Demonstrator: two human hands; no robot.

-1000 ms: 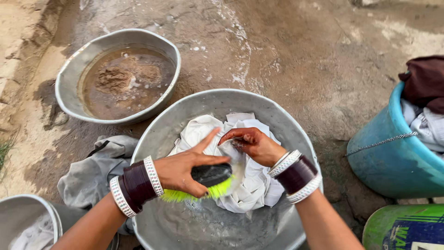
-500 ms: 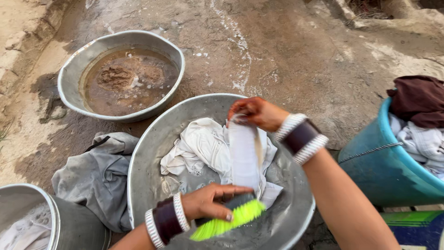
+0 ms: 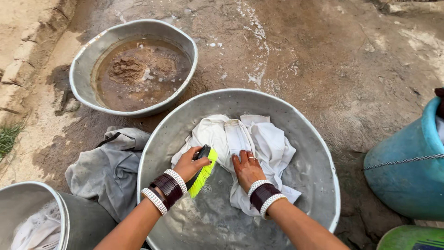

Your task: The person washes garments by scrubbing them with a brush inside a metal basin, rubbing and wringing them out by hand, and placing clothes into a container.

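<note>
A wet white garment [image 3: 259,143] lies bunched in a wide metal basin [image 3: 319,153] in front of me. My left hand [image 3: 188,163] grips a scrub brush [image 3: 203,170] with neon yellow-green bristles, held at the garment's left edge. My right hand [image 3: 246,169] presses flat, fingers spread, on a folded strip of the white cloth. Both wrists wear dark bangles with white bands.
A second metal basin [image 3: 83,60] of muddy brown water sits at the upper left. A grey cloth [image 3: 104,171] lies on the wet ground beside the main basin. A metal bucket [image 3: 69,217] is at bottom left, a blue plastic tub [image 3: 407,171] at right.
My right hand had lifted a strip of the cloth; it has laid it down and now presses on it. My left hand has brought the brush up to the garment's left side.
</note>
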